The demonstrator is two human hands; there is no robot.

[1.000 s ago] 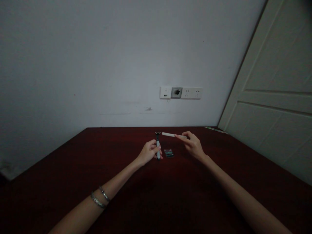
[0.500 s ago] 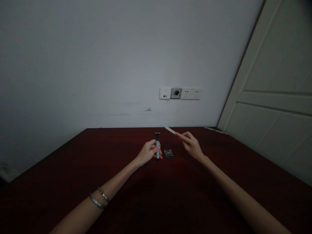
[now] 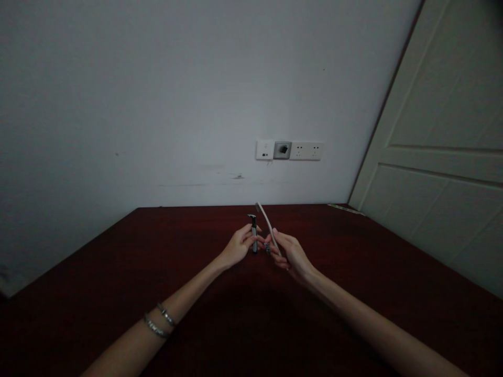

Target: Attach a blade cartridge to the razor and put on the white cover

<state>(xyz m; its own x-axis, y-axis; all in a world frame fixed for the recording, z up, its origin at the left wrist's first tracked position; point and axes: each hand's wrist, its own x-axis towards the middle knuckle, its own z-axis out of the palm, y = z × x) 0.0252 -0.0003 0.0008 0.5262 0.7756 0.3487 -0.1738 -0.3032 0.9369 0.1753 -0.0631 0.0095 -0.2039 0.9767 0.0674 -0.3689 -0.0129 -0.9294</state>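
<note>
A dark red-brown table (image 3: 118, 267) spreads across the lower view, its far edge meeting a plain pale wall (image 3: 176, 94). Mounted low on that wall is a row of fittings: a white plate (image 3: 264, 150) with small dark openings, a grey-framed plate (image 3: 282, 150) with something black at its centre (too small to make out), and a wide white socket plate (image 3: 306, 151) bearing two sets of holes. Below and left of them sit a dark smudge (image 3: 238, 177) and a faint horizontal scuff (image 3: 183, 185). A pale panelled surface (image 3: 440, 209) slants along the right, near a thin light strip (image 3: 346, 209) at the table's far right edge.
</note>
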